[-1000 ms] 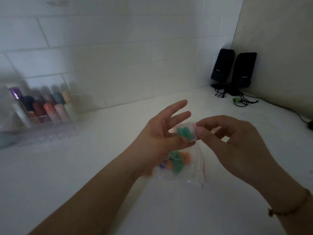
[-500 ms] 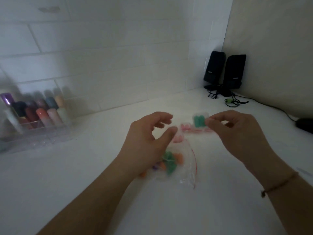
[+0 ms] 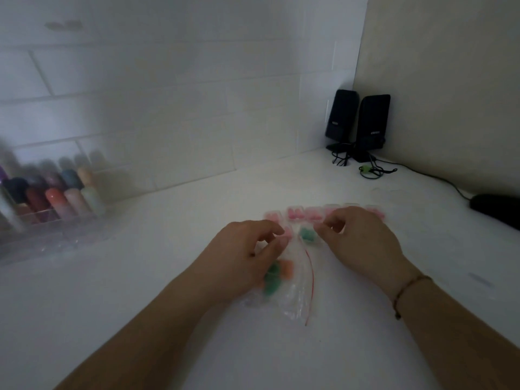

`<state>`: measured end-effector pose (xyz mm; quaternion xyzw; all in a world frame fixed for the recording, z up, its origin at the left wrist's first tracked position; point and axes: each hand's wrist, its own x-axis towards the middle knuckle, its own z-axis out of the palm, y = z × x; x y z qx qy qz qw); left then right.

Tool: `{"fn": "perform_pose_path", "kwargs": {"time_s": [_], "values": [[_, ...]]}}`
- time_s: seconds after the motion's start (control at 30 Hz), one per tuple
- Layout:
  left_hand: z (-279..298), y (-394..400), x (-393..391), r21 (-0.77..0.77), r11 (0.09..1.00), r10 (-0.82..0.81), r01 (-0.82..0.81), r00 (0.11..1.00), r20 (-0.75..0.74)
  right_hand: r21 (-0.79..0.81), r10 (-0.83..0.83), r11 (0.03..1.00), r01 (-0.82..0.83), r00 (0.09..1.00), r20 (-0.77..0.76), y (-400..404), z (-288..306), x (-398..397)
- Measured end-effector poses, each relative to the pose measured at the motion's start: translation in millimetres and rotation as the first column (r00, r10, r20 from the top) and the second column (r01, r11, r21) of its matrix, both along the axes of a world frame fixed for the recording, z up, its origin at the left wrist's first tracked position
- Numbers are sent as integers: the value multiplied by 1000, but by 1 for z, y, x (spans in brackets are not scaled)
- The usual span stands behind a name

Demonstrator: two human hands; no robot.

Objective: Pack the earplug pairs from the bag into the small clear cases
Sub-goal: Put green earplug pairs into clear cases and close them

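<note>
Reaching, left hand: your left hand hovers over the clear zip-seal plastic bag of green and orange foam earplugs, fingers loosely curled, empty.
Right hand: your right hand pinches the small clear case of teal earplugs, just left of its fingertips.
Row behind: pink-filled clear cases.
Writing: none legible.

A person's left hand rests with curled fingers on a clear zip bag of green and orange earplugs on a white counter. The right hand sets its fingertips against a small clear case of green earplugs, beside a row of cases with pink ones. Two black speakers stand in the corner; a clear organizer of colored bottles sits far left.
</note>
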<state>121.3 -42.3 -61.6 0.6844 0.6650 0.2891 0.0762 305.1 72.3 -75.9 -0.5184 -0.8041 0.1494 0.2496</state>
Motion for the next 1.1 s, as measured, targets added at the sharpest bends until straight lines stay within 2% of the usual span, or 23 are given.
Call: {"fn": "perform_pose_path", "kwargs": {"time_s": [0.1, 0.3, 0.47, 0.57, 0.63, 0.7, 0.77, 0.83, 0.9, 0.93, 1.0, 1.1], "values": [[-2, 1, -1, 37, 999, -31, 30, 1000, 3, 32, 59, 998, -58, 997, -50, -1, 0, 1], [-1, 1, 3, 21, 997, -71, 72, 994, -81, -14, 123, 992, -124, 989, -78, 0, -6, -3], [6, -3, 4, 272, 952, -144, 140, 990, -4, 113, 107, 990, -80, 959, -262, -3, 3, 1], [9, -8, 10, 445, 865, -175, 231, 971, -163, 137, 112, 988, -68, 933, -343, -14, 24, 10], [9, -10, 17, 490, 797, -180, 353, 914, -365, 115, 135, 988, -106, 949, -286, -19, 41, 28], [7, -11, 26, 453, 759, -188, 468, 823, -535, 93, 124, 989, -114, 986, -115, -23, 51, 59], [5, -11, 41, 392, 732, -248, 557, 755, -607, 103, 9, 995, -13, 999, 37, -28, 53, 100], [5, -8, 62, 331, 741, -313, 584, 737, -599, 74, -139, 989, 130, 979, 151, -38, 47, 138], [7, -4, 85, 271, 787, -361, 554, 770, -526, -7, -210, 976, 219, 945, 252, -49, 37, 163], [8, -1, 96, 242, 812, -378, 531, 794, -476, -56, -209, 971, 231, 941, 267, -53, 31, 170], [8, 6, 116, 186, 853, -388, 488, 831, -399, -130, -189, 967, 218, 961, 200, -57, 22, 174], [4, 19, 138, 121, 902, -363, 414, 881, -305, -113, -181, 975, 193, 977, 110, -58, 15, 174]]}}
